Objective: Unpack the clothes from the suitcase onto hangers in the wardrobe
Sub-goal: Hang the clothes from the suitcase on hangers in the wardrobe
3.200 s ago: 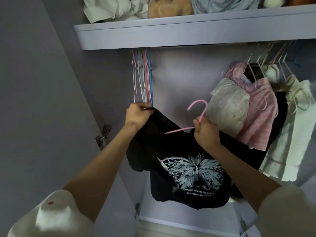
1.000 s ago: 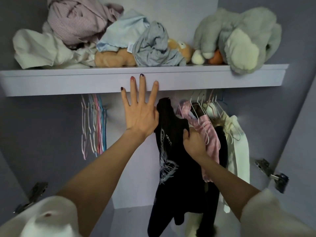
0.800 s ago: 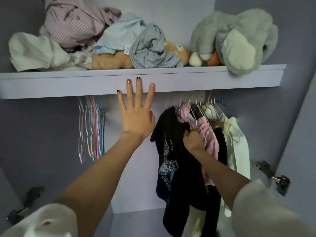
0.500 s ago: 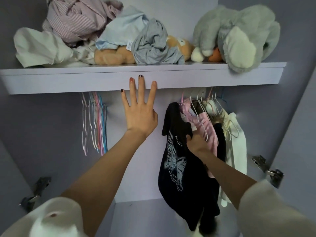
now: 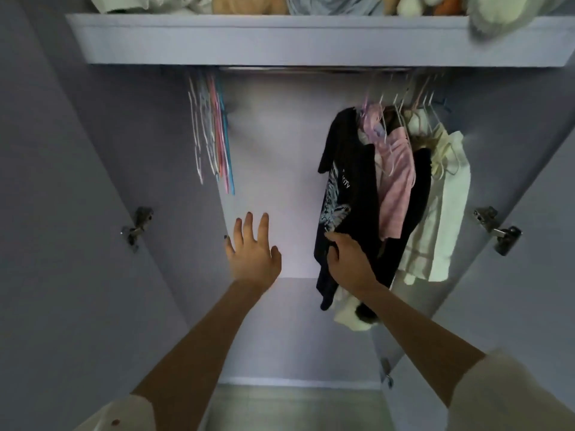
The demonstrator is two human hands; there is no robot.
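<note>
A black T-shirt with a pale butterfly print (image 5: 345, 188) hangs from the wardrobe rail (image 5: 311, 69), at the left end of a row of hung clothes. My right hand (image 5: 350, 262) rests on its lower edge, fingers curled over the cloth. My left hand (image 5: 253, 250) is raised in the open middle of the wardrobe with fingers spread and straight, holding nothing. A bunch of bare pink, white and blue hangers (image 5: 211, 132) hangs at the left end of the rail. The suitcase is out of view.
Pink (image 5: 396, 169), dark and cream garments (image 5: 441, 206) hang right of the black shirt. A shelf (image 5: 280, 38) above carries crumpled clothes and soft toys. Door hinges (image 5: 137, 227) (image 5: 497, 228) stick out on both sides. The wardrobe floor shows below.
The black shirt went from being fitted on a pink hanger to hanging on the rail. My left hand dropped from the shelf edge; my right hand slid down the shirt. The view tilted down.
</note>
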